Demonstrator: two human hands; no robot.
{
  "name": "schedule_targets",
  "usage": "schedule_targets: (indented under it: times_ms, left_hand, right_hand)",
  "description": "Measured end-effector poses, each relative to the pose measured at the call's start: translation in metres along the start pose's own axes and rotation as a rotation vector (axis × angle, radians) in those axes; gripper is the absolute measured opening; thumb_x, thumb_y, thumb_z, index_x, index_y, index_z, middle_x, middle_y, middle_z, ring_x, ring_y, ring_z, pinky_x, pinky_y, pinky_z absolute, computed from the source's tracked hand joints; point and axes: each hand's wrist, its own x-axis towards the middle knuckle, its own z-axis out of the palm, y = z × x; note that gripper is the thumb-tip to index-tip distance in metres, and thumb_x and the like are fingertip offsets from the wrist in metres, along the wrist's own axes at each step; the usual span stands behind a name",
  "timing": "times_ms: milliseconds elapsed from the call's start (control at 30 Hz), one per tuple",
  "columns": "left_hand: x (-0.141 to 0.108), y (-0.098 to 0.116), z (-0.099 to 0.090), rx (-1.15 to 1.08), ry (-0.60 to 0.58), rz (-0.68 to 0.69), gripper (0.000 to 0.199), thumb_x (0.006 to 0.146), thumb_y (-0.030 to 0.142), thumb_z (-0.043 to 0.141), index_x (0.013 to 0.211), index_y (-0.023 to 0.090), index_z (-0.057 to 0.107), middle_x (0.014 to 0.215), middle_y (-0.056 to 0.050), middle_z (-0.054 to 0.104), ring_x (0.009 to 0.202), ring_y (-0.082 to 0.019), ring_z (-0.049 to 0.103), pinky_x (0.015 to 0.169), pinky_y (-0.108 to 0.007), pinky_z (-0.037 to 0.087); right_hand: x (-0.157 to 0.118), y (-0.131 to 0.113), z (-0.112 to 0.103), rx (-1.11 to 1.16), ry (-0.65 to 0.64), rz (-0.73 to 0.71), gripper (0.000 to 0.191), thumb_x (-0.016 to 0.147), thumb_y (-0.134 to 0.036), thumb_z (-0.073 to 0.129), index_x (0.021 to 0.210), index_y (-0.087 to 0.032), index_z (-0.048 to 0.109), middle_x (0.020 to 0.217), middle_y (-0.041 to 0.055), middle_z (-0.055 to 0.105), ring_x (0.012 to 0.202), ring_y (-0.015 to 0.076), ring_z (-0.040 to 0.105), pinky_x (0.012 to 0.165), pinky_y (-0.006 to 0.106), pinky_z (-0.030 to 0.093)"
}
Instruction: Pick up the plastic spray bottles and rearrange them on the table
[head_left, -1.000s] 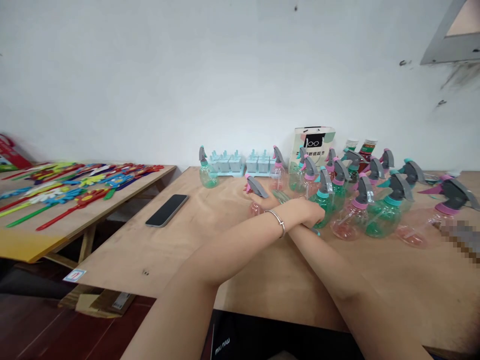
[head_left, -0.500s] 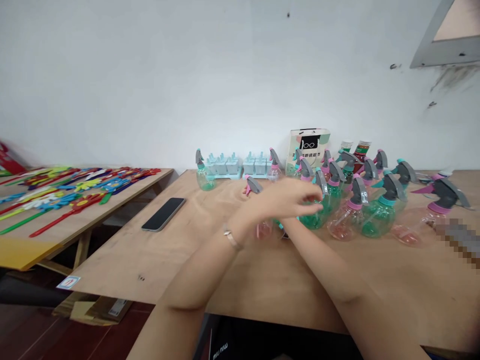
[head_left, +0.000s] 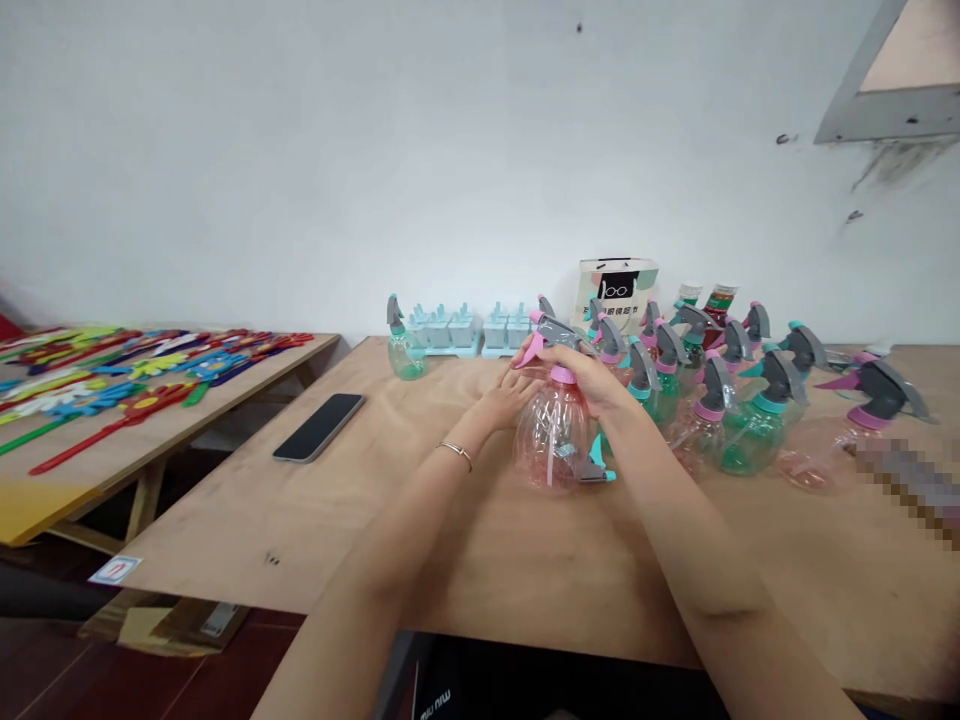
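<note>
A clear pink spray bottle (head_left: 551, 440) with a pink collar and a grey and pink trigger head (head_left: 555, 335) stands upright near the middle of the table. My right hand (head_left: 589, 375) is closed around its neck, just under the head. My left hand (head_left: 514, 400), wearing a thin bracelet, reaches to the bottle's left shoulder with its fingers stretched out; whether they touch it I cannot tell. Close to the bottle's base lies a loose grey and teal spray head (head_left: 598, 468), partly seen through the plastic.
Several pink and green spray bottles (head_left: 754, 440) stand at the right. Behind are pale blue ice-pop moulds (head_left: 450, 332), a green spray bottle (head_left: 407, 355) and a paper bag (head_left: 615, 290). A phone (head_left: 320, 427) lies left; colourful hand-shaped toys (head_left: 150, 400) cover another table (head_left: 67, 495).
My left hand has swung back left from across my right forearm to beside the bottle. The pink bottle and my right hand, hidden behind it before, now show.
</note>
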Motion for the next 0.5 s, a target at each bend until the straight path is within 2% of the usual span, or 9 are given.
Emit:
schedule_targets:
  times_ms: [67, 133, 200, 367, 433, 500]
  left_hand:
    - [0.002, 0.001, 0.001, 0.023, -0.046, 0.093, 0.045, 0.094, 0.022, 0.047, 0.139, 0.021, 0.051, 0.153, -0.011, 0.049, 0.148, -0.027, 0.034, 0.125, -0.043, 0.017]
    - [0.001, -0.004, -0.002, 0.056, -0.090, 0.076, 0.044, 0.095, 0.026, 0.048, 0.139, 0.021, 0.051, 0.153, -0.011, 0.049, 0.147, -0.026, 0.036, 0.123, -0.042, 0.021]
    - [-0.005, -0.011, -0.007, 0.083, -0.123, 0.014, 0.049, 0.092, 0.031, 0.056, 0.139, 0.020, 0.049, 0.150, -0.013, 0.052, 0.144, -0.027, 0.040, 0.121, -0.043, 0.025]
    - [-0.040, -0.031, -0.014, 0.106, -0.121, -0.187, 0.075, 0.074, 0.049, 0.075, 0.137, 0.017, 0.049, 0.137, -0.021, 0.059, 0.137, -0.036, 0.046, 0.114, -0.052, 0.031]
    - [-0.052, -0.037, -0.012, 0.069, -0.125, -0.291, 0.083, 0.069, 0.056, 0.077, 0.137, 0.018, 0.049, 0.139, -0.020, 0.058, 0.137, -0.038, 0.046, 0.112, -0.053, 0.032]
    - [-0.059, -0.039, -0.005, 0.018, -0.110, -0.393, 0.084, 0.069, 0.061, 0.075, 0.139, 0.022, 0.049, 0.141, -0.017, 0.057, 0.136, -0.037, 0.047, 0.111, -0.051, 0.034]
  right_hand:
    - [-0.001, -0.001, 0.005, 0.003, 0.082, -0.040, 0.027, 0.067, -0.044, 0.078, 0.067, -0.021, 0.063, 0.064, -0.0005, 0.066, 0.065, 0.0153, 0.063, 0.062, 0.028, 0.054]
    - [-0.004, -0.003, 0.010, 0.009, 0.152, -0.065, 0.034, 0.068, -0.048, 0.079, 0.061, -0.021, 0.060, 0.058, -0.0011, 0.061, 0.058, 0.0135, 0.059, 0.063, 0.030, 0.055]
    - [-0.007, -0.005, 0.015, 0.019, 0.135, -0.064, 0.033, 0.068, -0.048, 0.079, 0.063, -0.021, 0.061, 0.061, 0.0006, 0.063, 0.061, 0.0152, 0.061, 0.064, 0.031, 0.056]
    - [-0.013, -0.007, 0.023, 0.042, -0.078, -0.034, 0.029, 0.076, -0.050, 0.071, 0.081, -0.021, 0.067, 0.079, 0.0050, 0.071, 0.081, 0.0219, 0.070, 0.062, 0.032, 0.054]
    - [-0.014, -0.006, 0.025, 0.043, -0.077, -0.085, 0.030, 0.074, -0.050, 0.072, 0.076, -0.021, 0.066, 0.076, 0.0041, 0.070, 0.078, 0.0207, 0.069, 0.064, 0.032, 0.054]
    - [-0.013, -0.004, 0.027, 0.009, -0.028, -0.097, 0.033, 0.072, -0.052, 0.073, 0.068, -0.021, 0.061, 0.068, 0.0024, 0.067, 0.070, 0.0184, 0.066, 0.063, 0.031, 0.053]
